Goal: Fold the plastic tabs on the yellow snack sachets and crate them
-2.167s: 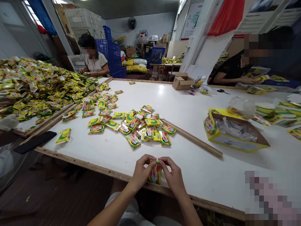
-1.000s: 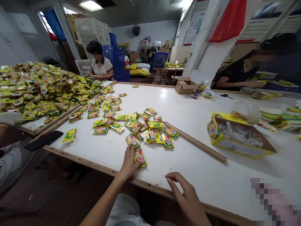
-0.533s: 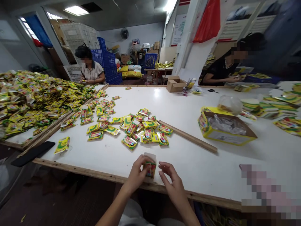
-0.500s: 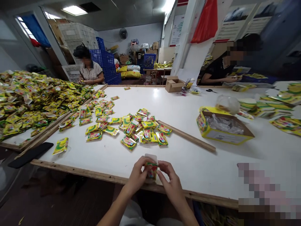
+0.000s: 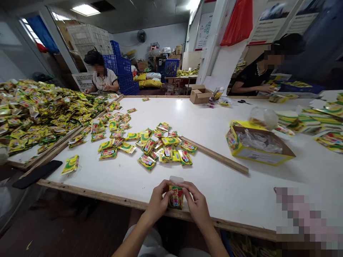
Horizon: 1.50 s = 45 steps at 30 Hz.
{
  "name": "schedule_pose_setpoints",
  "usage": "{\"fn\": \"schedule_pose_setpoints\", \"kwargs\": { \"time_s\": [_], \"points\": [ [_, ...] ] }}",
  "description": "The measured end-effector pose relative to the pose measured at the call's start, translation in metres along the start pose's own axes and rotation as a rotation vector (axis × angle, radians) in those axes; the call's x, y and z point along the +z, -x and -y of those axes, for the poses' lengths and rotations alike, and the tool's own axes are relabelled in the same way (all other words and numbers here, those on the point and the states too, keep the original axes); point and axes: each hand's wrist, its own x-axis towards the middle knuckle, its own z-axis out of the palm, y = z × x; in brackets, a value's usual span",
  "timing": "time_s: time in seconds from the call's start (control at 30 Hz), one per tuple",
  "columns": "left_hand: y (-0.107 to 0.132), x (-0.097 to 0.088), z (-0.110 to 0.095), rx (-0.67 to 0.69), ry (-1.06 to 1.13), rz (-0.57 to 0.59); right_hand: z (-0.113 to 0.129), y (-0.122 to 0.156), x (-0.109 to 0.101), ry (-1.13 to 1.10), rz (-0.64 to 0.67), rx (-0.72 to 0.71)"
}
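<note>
A small yellow and green printed carton [image 5: 176,198] stands near the table's front edge, its pale flap raised at the top. My left hand [image 5: 160,197] grips its left side, thumb across the printed front. On the other side my right hand [image 5: 197,200] has its fingers along the top edge and its thumb near the right edge. Both hands' fingers meet close to the base of the flap. Beyond them lies a loose heap of similar small cartons [image 5: 147,161] on the white table [image 5: 128,200].
A wooden strip [image 5: 214,155] lies right of the heap. Farther right stands an open yellow display box [image 5: 257,153] holding clear plastic bags. A large pile of packets [image 5: 48,114] fills the left side behind a wooden rail. Two people sit across the table; scissors [image 5: 243,102] lie at the back.
My right fingers have closed in over the carton's top toward my left fingers. More of the carton's printed front shows now. The view has shifted slightly.
</note>
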Motion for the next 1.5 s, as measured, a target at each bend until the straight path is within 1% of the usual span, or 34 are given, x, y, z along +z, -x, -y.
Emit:
{"fn": "schedule_pose_setpoints", "kwargs": {
  "time_s": [0.07, 0.17, 0.23, 0.4, 0.47, 0.57, 0.67, 0.83, 1.03, 1.2, 1.33, 1.4, 1.43, 1.47, 1.5],
  "points": [
    [0.001, -0.001, 0.0, 0.041, -0.029, -0.021, -0.002, -0.003, 0.002, -0.005, -0.009, -0.013],
    [0.003, 0.0, 0.002, 0.112, -0.038, -0.067, -0.005, -0.004, 0.007, -0.073, -0.09, 0.019],
    [0.005, 0.001, 0.003, 0.13, -0.044, -0.1, -0.005, -0.003, 0.008, -0.099, -0.117, 0.032],
    [0.006, 0.001, -0.002, 0.133, -0.118, -0.106, 0.002, 0.0, 0.005, -0.03, 0.004, -0.025],
    [0.006, 0.002, -0.006, 0.125, -0.123, -0.134, 0.004, 0.001, 0.006, -0.008, 0.024, -0.04],
    [0.005, 0.004, -0.01, 0.089, -0.116, -0.178, 0.007, 0.002, 0.009, 0.021, -0.015, -0.038],
    [0.003, 0.007, -0.014, 0.026, -0.092, -0.215, 0.01, 0.001, 0.011, 0.044, -0.058, -0.017],
    [-0.004, 0.011, -0.018, -0.046, -0.072, -0.269, 0.012, -0.005, 0.01, 0.062, -0.064, 0.036],
    [0.001, 0.009, -0.013, -0.024, -0.017, -0.218, 0.008, -0.004, 0.008, -0.024, -0.008, 0.062],
    [0.006, 0.001, -0.005, 0.072, -0.016, -0.169, -0.001, 0.004, 0.009, -0.084, 0.009, 0.016],
    [0.009, 0.001, -0.004, 0.108, -0.055, -0.145, 0.001, 0.008, 0.015, -0.073, 0.015, 0.017],
    [0.01, -0.002, -0.003, 0.1, -0.084, -0.125, 0.006, 0.012, 0.009, -0.031, -0.028, 0.017],
    [0.008, -0.006, -0.001, 0.091, -0.106, -0.133, 0.009, 0.014, 0.0, 0.005, -0.072, 0.018],
    [0.005, -0.012, 0.001, 0.082, -0.138, -0.163, 0.012, 0.017, -0.013, 0.052, -0.124, 0.023],
    [0.0, -0.021, 0.003, 0.074, -0.183, -0.216, 0.014, 0.021, -0.03, 0.111, -0.172, 0.032]
  ]
}}
